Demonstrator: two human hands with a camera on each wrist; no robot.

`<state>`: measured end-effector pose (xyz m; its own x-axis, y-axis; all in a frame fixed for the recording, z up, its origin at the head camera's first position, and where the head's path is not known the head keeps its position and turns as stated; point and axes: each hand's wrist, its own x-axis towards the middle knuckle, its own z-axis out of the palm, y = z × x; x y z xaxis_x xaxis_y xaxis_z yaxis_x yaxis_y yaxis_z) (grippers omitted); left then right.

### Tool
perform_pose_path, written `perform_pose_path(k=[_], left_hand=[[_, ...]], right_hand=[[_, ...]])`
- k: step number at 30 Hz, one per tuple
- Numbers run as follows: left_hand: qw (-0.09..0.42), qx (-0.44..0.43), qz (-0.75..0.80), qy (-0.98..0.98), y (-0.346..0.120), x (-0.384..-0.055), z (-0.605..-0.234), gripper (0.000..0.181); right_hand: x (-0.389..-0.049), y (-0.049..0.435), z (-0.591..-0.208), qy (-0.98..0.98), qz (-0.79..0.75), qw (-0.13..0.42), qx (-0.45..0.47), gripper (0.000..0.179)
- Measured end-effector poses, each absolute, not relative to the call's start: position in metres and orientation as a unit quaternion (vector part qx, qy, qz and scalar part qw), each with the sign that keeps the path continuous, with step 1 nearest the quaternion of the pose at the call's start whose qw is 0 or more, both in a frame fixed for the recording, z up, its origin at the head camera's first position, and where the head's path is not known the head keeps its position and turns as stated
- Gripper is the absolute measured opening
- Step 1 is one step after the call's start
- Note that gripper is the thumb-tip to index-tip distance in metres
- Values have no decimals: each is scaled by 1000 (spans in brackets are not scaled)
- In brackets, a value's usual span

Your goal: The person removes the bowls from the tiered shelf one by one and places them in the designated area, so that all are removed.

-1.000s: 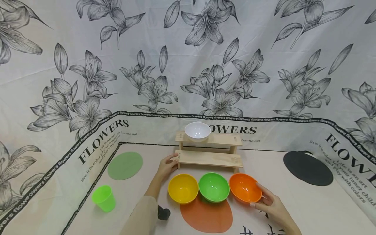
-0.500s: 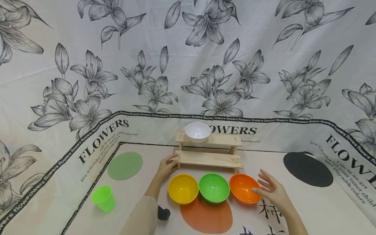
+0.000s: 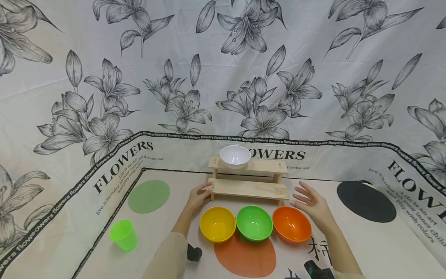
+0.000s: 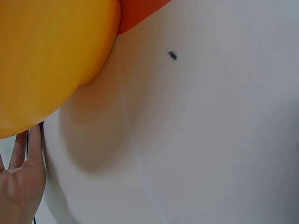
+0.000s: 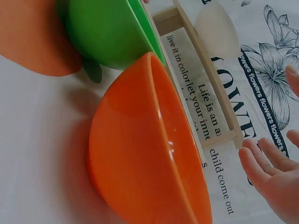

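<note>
A two-step wooden stand [image 3: 249, 189] is at the back, with a white bowl [image 3: 235, 155] on the left of its upper step. In front of it, a yellow bowl [image 3: 217, 224], a green bowl [image 3: 254, 223] and an orange bowl [image 3: 292, 224] form a row. My left hand [image 3: 198, 198] touches the left end of the lower step with relaxed fingers; the yellow bowl partly hides it in the left wrist view. My right hand [image 3: 313, 203], fingers spread and holding nothing, hovers just beyond the stand's right end, behind the orange bowl.
A bright green cup [image 3: 123, 235] stands at the left. Printed on the cloth are a green circle [image 3: 148, 196], a dark oval [image 3: 366, 201] and an orange circle [image 3: 245, 255]. A flowered curtain [image 3: 174, 77] rises behind the stand.
My right hand has let go of the orange bowl's rim and moved up and back, to beside the stand's right end. My left hand and the bowls have stayed put.
</note>
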<state>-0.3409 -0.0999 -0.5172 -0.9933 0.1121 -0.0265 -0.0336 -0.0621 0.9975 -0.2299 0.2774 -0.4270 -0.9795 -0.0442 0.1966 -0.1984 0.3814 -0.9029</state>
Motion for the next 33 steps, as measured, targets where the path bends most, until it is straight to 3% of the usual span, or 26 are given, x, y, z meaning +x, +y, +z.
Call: perform_pose_path(k=[33], left_hand=[[43, 36, 715, 696, -101, -341, -517, 39]], right_hand=[[-303, 221, -424, -731, 671, 55, 109, 74]])
